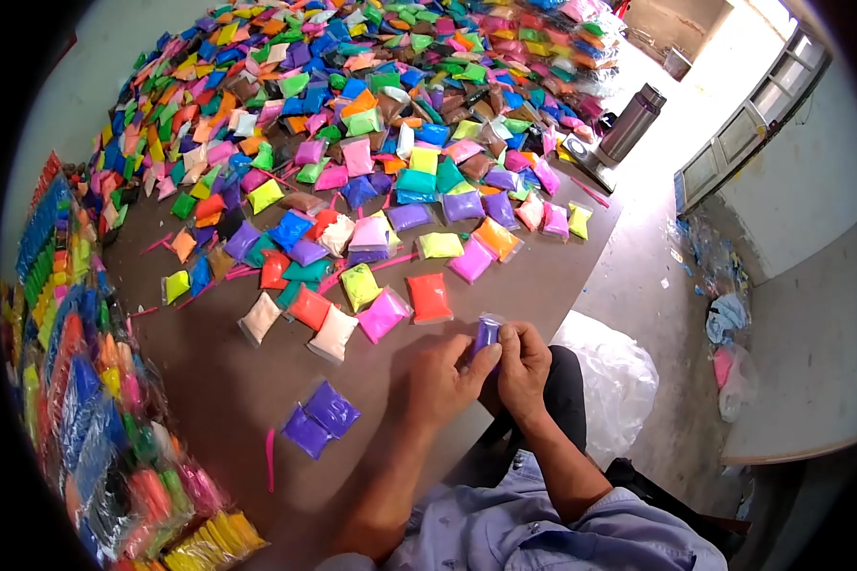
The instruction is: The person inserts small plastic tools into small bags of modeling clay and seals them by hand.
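Observation:
Between my two hands, close to the table's front edge, is a small purple packet (487, 332) in clear plastic. My left hand (448, 376) pinches it from the left with thumb and fingers. On its other side my right hand (524, 369) grips it, thumb near the top. Two purple packets (322, 419) lie overlapping on the table, left of my left forearm. A thin pink strip (270, 461) rests beside them. Just beyond my hands lie a red packet (429, 298), a pink packet (385, 315) and a cream packet (333, 334).
A large heap of coloured packets (352, 95) covers the back of the brown table (219, 381). Bundled packets (86, 409) line the left edge. A metal flask (632, 124) stands at the right edge. A white plastic bag (607, 385) is to the right, below table height.

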